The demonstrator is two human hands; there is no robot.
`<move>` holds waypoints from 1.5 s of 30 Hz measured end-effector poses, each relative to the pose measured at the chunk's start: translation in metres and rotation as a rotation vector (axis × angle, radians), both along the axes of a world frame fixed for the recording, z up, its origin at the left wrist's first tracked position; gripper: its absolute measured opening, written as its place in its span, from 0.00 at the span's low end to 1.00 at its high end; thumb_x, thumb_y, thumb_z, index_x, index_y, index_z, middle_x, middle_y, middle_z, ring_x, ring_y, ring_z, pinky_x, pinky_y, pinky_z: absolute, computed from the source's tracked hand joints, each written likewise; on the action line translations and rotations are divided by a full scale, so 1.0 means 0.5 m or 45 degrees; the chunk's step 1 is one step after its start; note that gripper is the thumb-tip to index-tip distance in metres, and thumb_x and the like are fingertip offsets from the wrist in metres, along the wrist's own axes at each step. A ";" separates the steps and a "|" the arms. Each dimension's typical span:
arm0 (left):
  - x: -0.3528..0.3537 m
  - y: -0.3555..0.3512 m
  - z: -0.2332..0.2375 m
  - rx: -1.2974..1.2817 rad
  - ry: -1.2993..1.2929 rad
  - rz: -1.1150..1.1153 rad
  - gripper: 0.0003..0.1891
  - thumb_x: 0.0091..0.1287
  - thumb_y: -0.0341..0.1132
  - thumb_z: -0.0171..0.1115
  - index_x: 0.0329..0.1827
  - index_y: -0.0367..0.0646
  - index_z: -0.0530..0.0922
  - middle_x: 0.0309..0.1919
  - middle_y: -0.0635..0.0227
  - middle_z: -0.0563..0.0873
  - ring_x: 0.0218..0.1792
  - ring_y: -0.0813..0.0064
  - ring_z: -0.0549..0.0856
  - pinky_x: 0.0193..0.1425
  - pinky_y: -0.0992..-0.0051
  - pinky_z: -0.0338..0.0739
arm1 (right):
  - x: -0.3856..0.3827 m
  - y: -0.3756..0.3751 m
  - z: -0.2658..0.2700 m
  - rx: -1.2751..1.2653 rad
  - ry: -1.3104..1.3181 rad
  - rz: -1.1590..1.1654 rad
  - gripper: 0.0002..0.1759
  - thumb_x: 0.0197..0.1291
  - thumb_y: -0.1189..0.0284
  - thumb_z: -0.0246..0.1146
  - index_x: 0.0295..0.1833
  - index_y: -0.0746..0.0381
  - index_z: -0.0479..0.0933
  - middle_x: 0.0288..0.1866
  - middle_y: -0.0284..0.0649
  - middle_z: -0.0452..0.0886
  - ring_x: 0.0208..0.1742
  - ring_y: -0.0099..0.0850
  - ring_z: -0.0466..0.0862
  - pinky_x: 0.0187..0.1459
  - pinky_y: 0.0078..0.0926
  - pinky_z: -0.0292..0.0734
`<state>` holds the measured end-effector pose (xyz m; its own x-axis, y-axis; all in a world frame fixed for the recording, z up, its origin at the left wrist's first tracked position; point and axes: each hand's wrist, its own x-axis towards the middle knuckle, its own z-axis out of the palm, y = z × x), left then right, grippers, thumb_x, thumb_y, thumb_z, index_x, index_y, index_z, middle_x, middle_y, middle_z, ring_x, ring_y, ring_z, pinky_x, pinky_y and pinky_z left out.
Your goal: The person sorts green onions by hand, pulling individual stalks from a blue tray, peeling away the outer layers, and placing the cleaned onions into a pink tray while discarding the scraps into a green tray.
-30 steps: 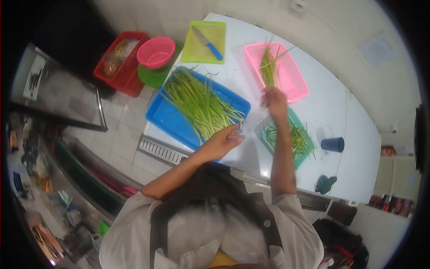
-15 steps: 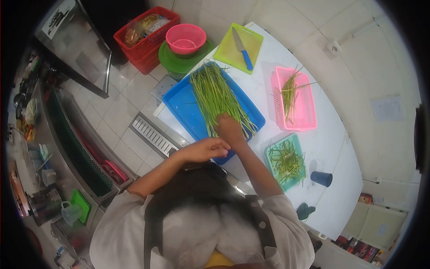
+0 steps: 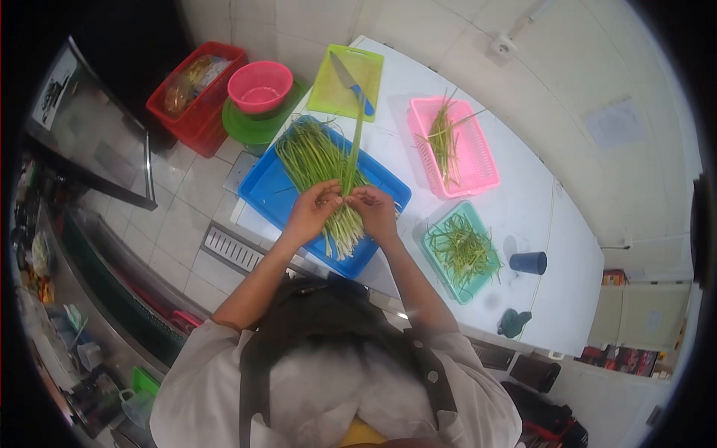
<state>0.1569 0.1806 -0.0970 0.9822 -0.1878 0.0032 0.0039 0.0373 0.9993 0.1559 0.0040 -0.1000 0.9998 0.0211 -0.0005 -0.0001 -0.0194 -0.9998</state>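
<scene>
My left hand (image 3: 314, 209) and my right hand (image 3: 373, 213) meet over the blue tray (image 3: 258, 187), fingertips closed and almost touching. Between them they pinch a spring onion (image 3: 354, 153), its long green leaf pointing up and away from me. Beneath and behind my hands lies a thick pile of spring onions (image 3: 306, 153), green tops toward the far side and white ends toward me. My fingers partly hide the lower part of the held stalk.
Beyond the tray, a knife (image 3: 364, 99) lies on a green cutting board (image 3: 326, 93). To the right stand a pink basket (image 3: 478, 153) and a mint basket (image 3: 464, 296), both holding green stalks. A blue cup (image 3: 529, 262) and dark cloth (image 3: 513, 322) sit nearer the right end.
My right hand has come up from the pile with a spring onion, and my left hand has joined it on the stalk. The camera view has shifted, moving the table leftward.
</scene>
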 end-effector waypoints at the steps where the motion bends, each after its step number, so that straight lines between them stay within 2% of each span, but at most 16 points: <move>1: 0.004 -0.006 0.004 -0.037 0.046 -0.047 0.17 0.70 0.30 0.64 0.60 0.33 0.77 0.47 0.60 0.87 0.48 0.76 0.85 0.52 0.77 0.79 | -0.003 -0.002 0.002 0.047 0.031 0.007 0.06 0.63 0.78 0.68 0.42 0.69 0.82 0.32 0.35 0.85 0.34 0.19 0.83 0.38 0.19 0.77; 2: 0.007 -0.012 0.008 -0.074 0.095 -0.093 0.17 0.70 0.30 0.64 0.59 0.34 0.77 0.48 0.60 0.87 0.47 0.76 0.85 0.51 0.77 0.79 | -0.007 -0.005 0.003 0.095 0.064 0.016 0.06 0.63 0.78 0.67 0.42 0.69 0.82 0.32 0.35 0.85 0.35 0.19 0.83 0.38 0.20 0.77; 5: 0.014 -0.013 0.036 -0.057 0.202 -0.217 0.12 0.71 0.31 0.63 0.54 0.34 0.79 0.48 0.59 0.87 0.45 0.80 0.85 0.48 0.79 0.79 | -0.008 -0.019 0.016 -0.199 -0.033 0.019 0.05 0.67 0.76 0.65 0.39 0.68 0.82 0.32 0.34 0.85 0.35 0.20 0.83 0.38 0.22 0.78; 8: 0.023 -0.020 0.009 -0.164 0.133 -0.273 0.10 0.74 0.36 0.61 0.48 0.38 0.77 0.44 0.67 0.86 0.42 0.82 0.83 0.44 0.78 0.78 | -0.018 -0.027 0.064 -0.376 -0.114 0.064 0.06 0.70 0.75 0.61 0.42 0.67 0.80 0.36 0.36 0.86 0.37 0.22 0.83 0.40 0.23 0.78; 11: 0.006 -0.045 0.056 -0.728 0.527 -0.095 0.09 0.76 0.38 0.58 0.46 0.41 0.75 0.40 0.69 0.83 0.40 0.79 0.83 0.44 0.77 0.78 | -0.028 -0.006 0.071 0.250 -0.070 -0.019 0.05 0.71 0.75 0.59 0.45 0.65 0.76 0.42 0.37 0.85 0.40 0.21 0.81 0.45 0.21 0.77; 14: 0.017 -0.043 0.005 -1.006 0.601 -0.032 0.08 0.77 0.37 0.56 0.47 0.43 0.74 0.39 0.70 0.82 0.41 0.76 0.83 0.45 0.76 0.79 | -0.049 -0.005 0.059 0.468 0.085 0.015 0.04 0.72 0.75 0.57 0.43 0.64 0.74 0.43 0.37 0.84 0.41 0.21 0.80 0.47 0.22 0.75; 20: 0.058 -0.001 -0.024 -1.030 0.522 0.380 0.07 0.76 0.36 0.58 0.48 0.43 0.75 0.40 0.70 0.81 0.41 0.76 0.82 0.47 0.76 0.79 | -0.126 -0.066 0.061 0.123 0.052 0.173 0.05 0.73 0.74 0.58 0.44 0.65 0.72 0.37 0.36 0.81 0.41 0.24 0.81 0.46 0.22 0.77; 24: 0.090 0.058 0.009 -0.898 0.365 0.302 0.09 0.77 0.37 0.57 0.54 0.46 0.75 0.41 0.74 0.82 0.42 0.79 0.81 0.49 0.76 0.75 | -0.193 -0.207 0.114 0.111 0.193 0.220 0.01 0.69 0.80 0.59 0.44 0.66 0.75 0.34 0.37 0.81 0.37 0.25 0.82 0.41 0.23 0.78; 28: 0.075 0.047 0.055 -0.750 0.319 0.102 0.11 0.76 0.37 0.58 0.56 0.44 0.76 0.42 0.74 0.82 0.43 0.80 0.82 0.48 0.77 0.74 | -0.224 -0.395 0.135 -0.060 0.170 -0.265 0.06 0.64 0.79 0.62 0.46 0.66 0.79 0.32 0.39 0.84 0.33 0.28 0.83 0.39 0.25 0.79; 31: 0.061 0.003 0.081 -0.691 0.318 -0.017 0.11 0.76 0.37 0.59 0.55 0.44 0.76 0.42 0.74 0.83 0.43 0.80 0.82 0.47 0.77 0.74 | -0.236 -0.470 0.150 -1.388 0.184 -0.463 0.15 0.63 0.78 0.60 0.56 0.67 0.79 0.39 0.43 0.87 0.40 0.30 0.86 0.44 0.28 0.81; 34: 0.039 -0.047 0.097 -0.655 0.308 -0.060 0.11 0.76 0.38 0.59 0.54 0.44 0.76 0.41 0.73 0.83 0.43 0.79 0.83 0.48 0.77 0.75 | -0.222 -0.452 0.093 -1.889 -0.309 -0.445 0.19 0.63 0.77 0.60 0.60 0.66 0.78 0.43 0.46 0.87 0.45 0.33 0.87 0.48 0.30 0.80; 36: 0.027 -0.075 0.099 -0.630 0.311 -0.066 0.10 0.76 0.38 0.59 0.54 0.44 0.76 0.41 0.73 0.83 0.44 0.79 0.83 0.48 0.76 0.77 | -0.187 -0.329 0.140 -0.760 0.078 -0.324 0.14 0.64 0.74 0.63 0.55 0.64 0.81 0.48 0.47 0.87 0.42 0.39 0.87 0.49 0.32 0.81; 38: 0.013 -0.100 0.105 -0.608 0.317 -0.040 0.10 0.76 0.37 0.59 0.54 0.43 0.75 0.41 0.72 0.83 0.44 0.78 0.84 0.47 0.77 0.79 | -0.158 -0.222 0.136 -0.451 0.004 -0.015 0.15 0.64 0.74 0.67 0.56 0.65 0.81 0.49 0.42 0.87 0.43 0.28 0.87 0.46 0.25 0.81; 40: 0.000 -0.120 0.107 -0.606 0.311 0.008 0.11 0.75 0.36 0.59 0.54 0.42 0.75 0.41 0.71 0.82 0.43 0.78 0.84 0.45 0.77 0.80 | -0.145 -0.124 0.121 0.056 0.137 -0.068 0.14 0.64 0.77 0.67 0.54 0.70 0.80 0.46 0.42 0.87 0.42 0.23 0.85 0.44 0.21 0.82; 43: -0.013 -0.130 0.112 -0.572 0.270 0.083 0.12 0.74 0.34 0.61 0.55 0.39 0.74 0.41 0.70 0.82 0.43 0.78 0.85 0.42 0.79 0.81 | -0.135 -0.081 0.099 0.246 0.144 -0.115 0.12 0.64 0.78 0.67 0.52 0.71 0.81 0.42 0.42 0.87 0.39 0.22 0.86 0.42 0.20 0.82; 45: -0.022 -0.127 0.118 -0.468 0.217 0.087 0.14 0.73 0.32 0.62 0.56 0.38 0.73 0.41 0.69 0.82 0.43 0.79 0.85 0.41 0.80 0.81 | -0.135 -0.073 0.092 0.114 0.110 -0.198 0.10 0.64 0.78 0.67 0.49 0.71 0.82 0.37 0.41 0.88 0.35 0.22 0.86 0.39 0.18 0.81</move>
